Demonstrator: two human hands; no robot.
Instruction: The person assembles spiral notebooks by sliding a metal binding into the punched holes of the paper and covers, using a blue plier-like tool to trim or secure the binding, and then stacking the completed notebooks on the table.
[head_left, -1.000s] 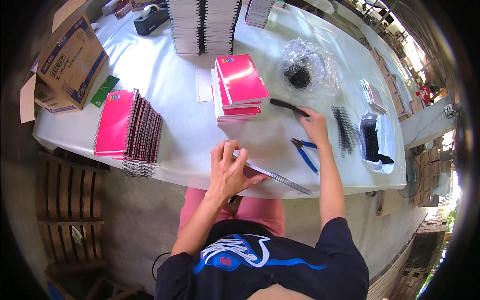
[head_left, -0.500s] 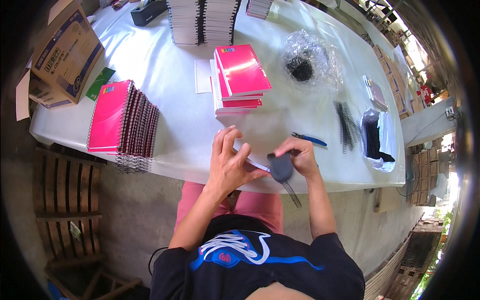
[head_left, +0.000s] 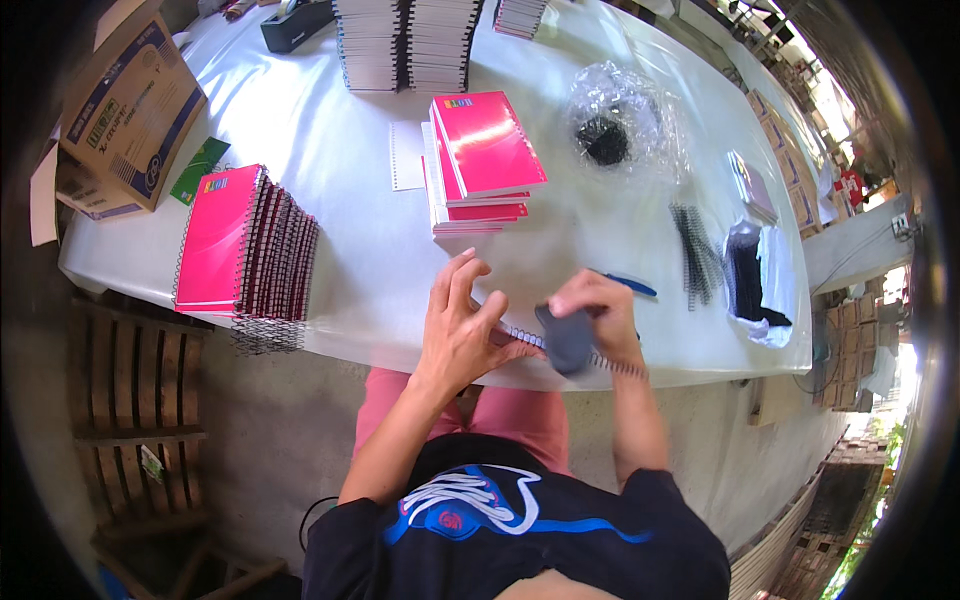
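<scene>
Holding a thin notebook [head_left: 502,332] in the left grip [head_left: 458,325], pinched between thumb and bent fingers, at the near edge of the surface [head_left: 370,250]. Clamping a dark rounded tool [head_left: 568,345] in the right grip [head_left: 600,305], with fingers closed on it, beside a thin coil [head_left: 617,367] reaching from the notebook's edge toward the right wrist. Cannot tell exactly, because of blur, whether pressing on the coil. Probably feeding the coil through the edge holes with this tool. Calls next, in judgement, for steady left hold, aligned pages and light, even contact. Farther out, can see blue-handled pliers [head_left: 632,284] just beyond the right grip, loose black coils [head_left: 690,250] to the right, pink uncoiled-looking books [head_left: 495,145] ahead, and a coiled pile [head_left: 215,245] at left.
</scene>
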